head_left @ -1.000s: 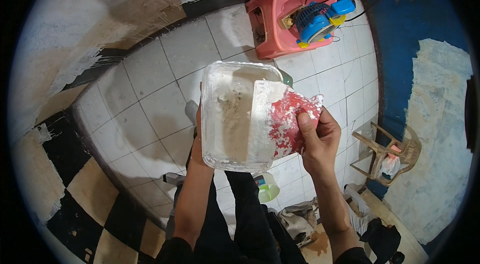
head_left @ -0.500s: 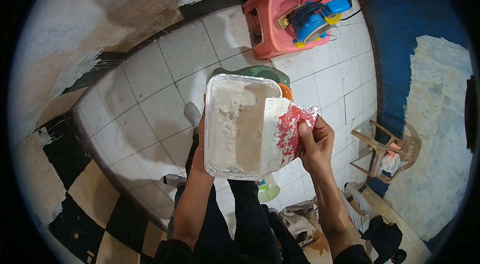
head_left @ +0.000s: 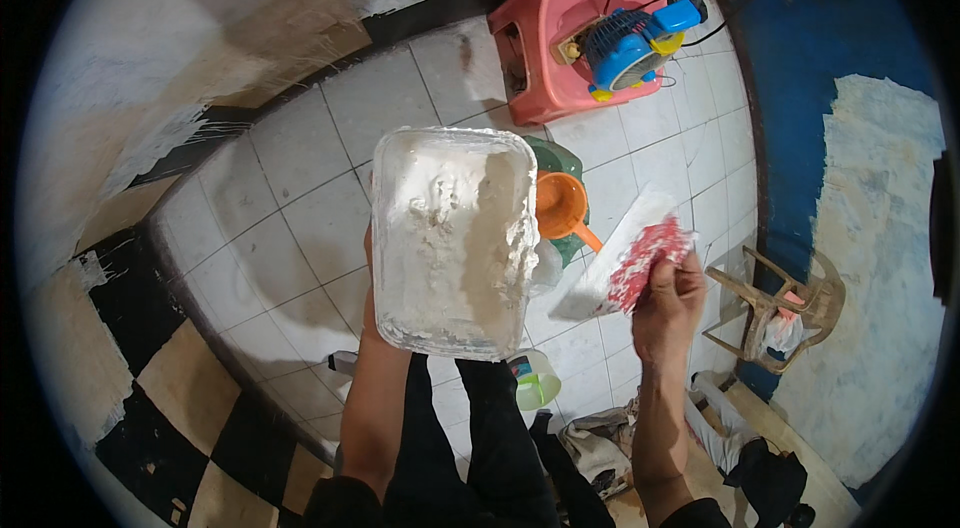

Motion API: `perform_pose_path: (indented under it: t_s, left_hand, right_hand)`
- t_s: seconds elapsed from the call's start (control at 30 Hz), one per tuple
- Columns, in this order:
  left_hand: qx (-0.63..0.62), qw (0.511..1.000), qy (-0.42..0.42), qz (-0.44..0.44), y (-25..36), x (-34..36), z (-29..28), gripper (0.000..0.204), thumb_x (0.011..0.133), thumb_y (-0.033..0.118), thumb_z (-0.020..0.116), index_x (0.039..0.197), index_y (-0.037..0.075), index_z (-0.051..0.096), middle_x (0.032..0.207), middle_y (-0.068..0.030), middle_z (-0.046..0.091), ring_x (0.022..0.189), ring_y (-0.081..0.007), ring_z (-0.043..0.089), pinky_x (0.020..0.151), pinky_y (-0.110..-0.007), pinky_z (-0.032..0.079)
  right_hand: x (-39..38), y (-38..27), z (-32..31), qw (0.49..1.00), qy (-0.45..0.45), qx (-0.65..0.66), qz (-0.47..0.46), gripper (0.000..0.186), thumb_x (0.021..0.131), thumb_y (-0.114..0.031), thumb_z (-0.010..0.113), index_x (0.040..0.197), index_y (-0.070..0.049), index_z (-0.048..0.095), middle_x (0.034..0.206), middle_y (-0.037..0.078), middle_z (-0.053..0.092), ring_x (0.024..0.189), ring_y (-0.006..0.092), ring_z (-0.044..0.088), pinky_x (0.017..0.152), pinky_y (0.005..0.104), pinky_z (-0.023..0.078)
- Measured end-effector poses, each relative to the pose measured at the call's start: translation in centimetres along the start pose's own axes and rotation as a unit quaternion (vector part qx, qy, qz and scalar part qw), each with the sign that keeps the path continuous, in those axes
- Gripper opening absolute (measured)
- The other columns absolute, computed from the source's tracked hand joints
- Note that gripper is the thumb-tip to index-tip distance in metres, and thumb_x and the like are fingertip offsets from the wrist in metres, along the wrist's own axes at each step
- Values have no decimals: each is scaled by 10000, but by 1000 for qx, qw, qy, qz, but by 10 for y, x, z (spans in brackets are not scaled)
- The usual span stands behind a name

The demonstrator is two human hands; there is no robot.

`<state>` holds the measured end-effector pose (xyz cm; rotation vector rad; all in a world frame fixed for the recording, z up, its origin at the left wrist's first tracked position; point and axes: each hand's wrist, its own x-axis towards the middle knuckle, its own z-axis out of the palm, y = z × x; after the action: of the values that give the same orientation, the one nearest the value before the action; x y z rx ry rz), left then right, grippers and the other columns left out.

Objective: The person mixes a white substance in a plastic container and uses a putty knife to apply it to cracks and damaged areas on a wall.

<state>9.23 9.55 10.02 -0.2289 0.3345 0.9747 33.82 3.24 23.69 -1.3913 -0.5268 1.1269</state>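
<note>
A clear rectangular plastic container (head_left: 385,258), smeared white inside, holds wet off-white filler paste (head_left: 440,238). My left hand (head_left: 371,263) supports it at its left side and from below; most of its fingers are hidden by the container. Off to the right, my right hand (head_left: 668,300) pinches a wide putty spreader (head_left: 632,253) between thumb and fingers. Its red handle part is spattered white, and its flat blade is coated with paste. The blade points down and left, apart from the container's rim.
Beneath the container, an orange dipper (head_left: 562,206) rests over a green tub (head_left: 572,160). A pink stool (head_left: 540,58) bears a blue fan (head_left: 625,53). A small brown chair (head_left: 822,313) stands right, near the patched blue wall (head_left: 800,58). A lime-green container (head_left: 537,383) is by my legs.
My right hand has drawn the spreader away from the container's right rim, out to the right. The container has shifted left, uncovering the orange dipper.
</note>
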Motion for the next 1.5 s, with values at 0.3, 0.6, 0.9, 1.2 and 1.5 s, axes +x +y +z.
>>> perform_pose_path:
  t_s: [0.3,0.6,0.9,1.2,1.5]
  left_hand:
    - [5,1000,1,1,-2,6,2,570,973,522,443,1341,91,506,1265,-96,586,1066,-220,615,895,-367,542]
    - [-5,1000,10,-15,-4,-19,2,576,973,523,441,1348,90,498,1272,-99,581,1073,-225,612,897,-370,541]
    - [-4,1000,8,3,-2,-23,-5,581,973,525,438,1354,89,491,1279,-103,576,1080,-229,609,899,-373,541]
    - [20,997,-13,69,21,-18,4,587,973,526,435,1361,88,483,1286,-107,571,1086,-234,606,900,-376,540]
    - [43,994,7,105,5,3,-9,593,972,528,432,1367,87,476,1293,-111,566,1093,-239,603,902,-378,540]
  right_hand:
    - [16,-59,39,756,-302,-397,-424,169,771,-81,769,910,-44,681,930,117,708,970,286,672,915,505,506]
    - [30,-17,16,629,-414,-427,-501,237,763,-127,755,994,-177,740,1043,18,717,1055,213,650,994,418,458]
    - [20,-10,-5,663,-387,-423,-482,238,746,-128,771,983,-145,743,1023,28,720,1030,218,661,992,426,462]
    - [11,-10,-17,870,-221,-230,-375,275,906,-107,630,1164,-29,579,1003,124,646,965,218,633,934,442,480]
    - [27,-21,73,991,-34,98,80,247,1021,-266,463,1001,-41,564,675,1,521,594,77,476,579,233,434]
